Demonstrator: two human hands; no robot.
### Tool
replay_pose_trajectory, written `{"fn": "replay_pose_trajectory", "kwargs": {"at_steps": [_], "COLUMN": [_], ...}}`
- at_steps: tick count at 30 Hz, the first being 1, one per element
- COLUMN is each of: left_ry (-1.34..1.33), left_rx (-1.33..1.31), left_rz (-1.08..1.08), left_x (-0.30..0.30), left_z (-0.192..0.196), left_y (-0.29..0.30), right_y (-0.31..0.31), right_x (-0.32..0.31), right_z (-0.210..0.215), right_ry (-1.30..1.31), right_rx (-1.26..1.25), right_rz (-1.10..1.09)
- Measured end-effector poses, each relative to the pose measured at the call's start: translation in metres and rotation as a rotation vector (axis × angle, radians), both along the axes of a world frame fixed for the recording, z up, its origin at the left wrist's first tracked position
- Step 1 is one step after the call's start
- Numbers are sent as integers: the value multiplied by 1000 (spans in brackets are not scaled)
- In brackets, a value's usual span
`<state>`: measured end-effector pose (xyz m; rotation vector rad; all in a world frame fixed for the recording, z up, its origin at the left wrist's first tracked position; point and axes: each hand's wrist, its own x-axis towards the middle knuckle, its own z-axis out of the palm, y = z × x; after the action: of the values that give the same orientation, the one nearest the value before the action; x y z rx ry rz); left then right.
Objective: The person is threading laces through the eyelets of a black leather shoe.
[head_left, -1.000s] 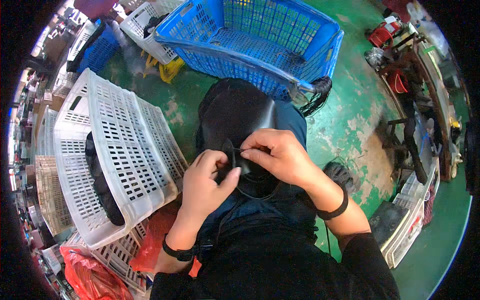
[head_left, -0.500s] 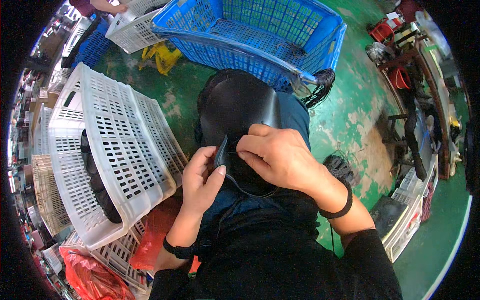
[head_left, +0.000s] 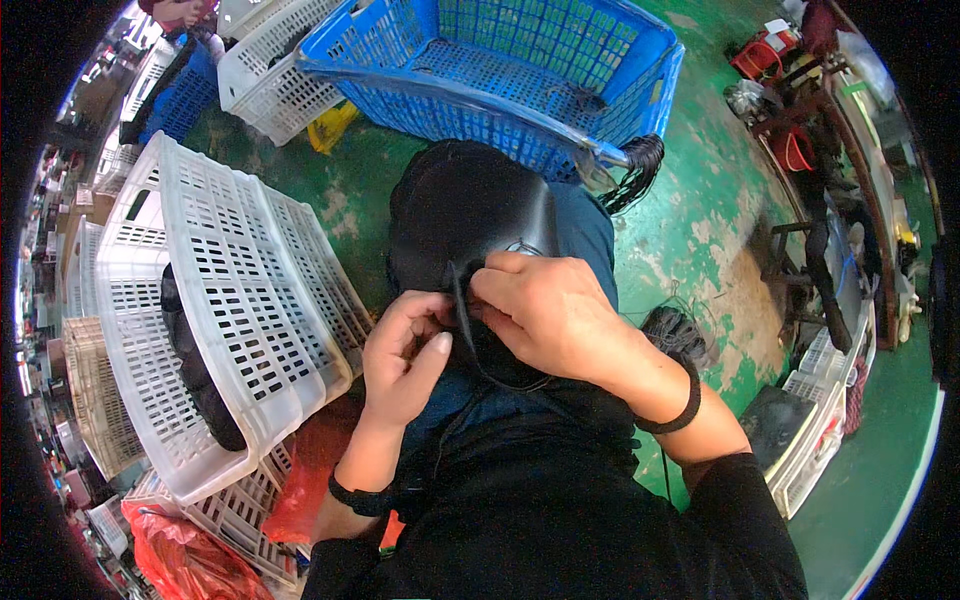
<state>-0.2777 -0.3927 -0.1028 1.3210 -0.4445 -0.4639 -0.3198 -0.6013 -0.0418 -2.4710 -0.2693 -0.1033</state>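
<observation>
Across my lap lies a black leather piece [head_left: 470, 205] with a smooth, shiny face and a rounded far edge. One edge of it, a narrow black strip [head_left: 461, 300], stands up between my hands and curves down toward my waist. My left hand [head_left: 403, 350] has its fingertips closed against the strip's left side, the thumb a little apart from it. On the other side, my right hand [head_left: 555, 310] is closed in a pinch at the strip; its fingertips are partly hidden. A thin light-coloured glint [head_left: 520, 247] shows just beyond my right knuckles.
A large blue crate [head_left: 480, 100] stands ahead, with black cords [head_left: 640, 170] hanging off its corner. White crates [head_left: 255, 290] are stacked at my left above a red plastic bag [head_left: 185, 550]. Black cord [head_left: 675, 335] lies on the green floor at right. Another person's hand [head_left: 178, 12] shows far left.
The leather strip has shifted right and turned more edge-on between my fingers. At the back, the white crate sits farther right and lower, covering more of the yellow bag.
</observation>
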Motion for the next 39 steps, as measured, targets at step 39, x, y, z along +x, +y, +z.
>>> {"fn": "replay_pose_trajectory", "kwargs": {"at_steps": [39], "left_ry": [-637], "left_rx": [296], "left_rz": [435], "left_x": [32], "left_z": [144], "left_y": [20], "right_y": [-32], "right_x": [-42], "right_z": [-6], "right_ry": [-85], "right_rx": [-3], "right_rz": [-278]}}
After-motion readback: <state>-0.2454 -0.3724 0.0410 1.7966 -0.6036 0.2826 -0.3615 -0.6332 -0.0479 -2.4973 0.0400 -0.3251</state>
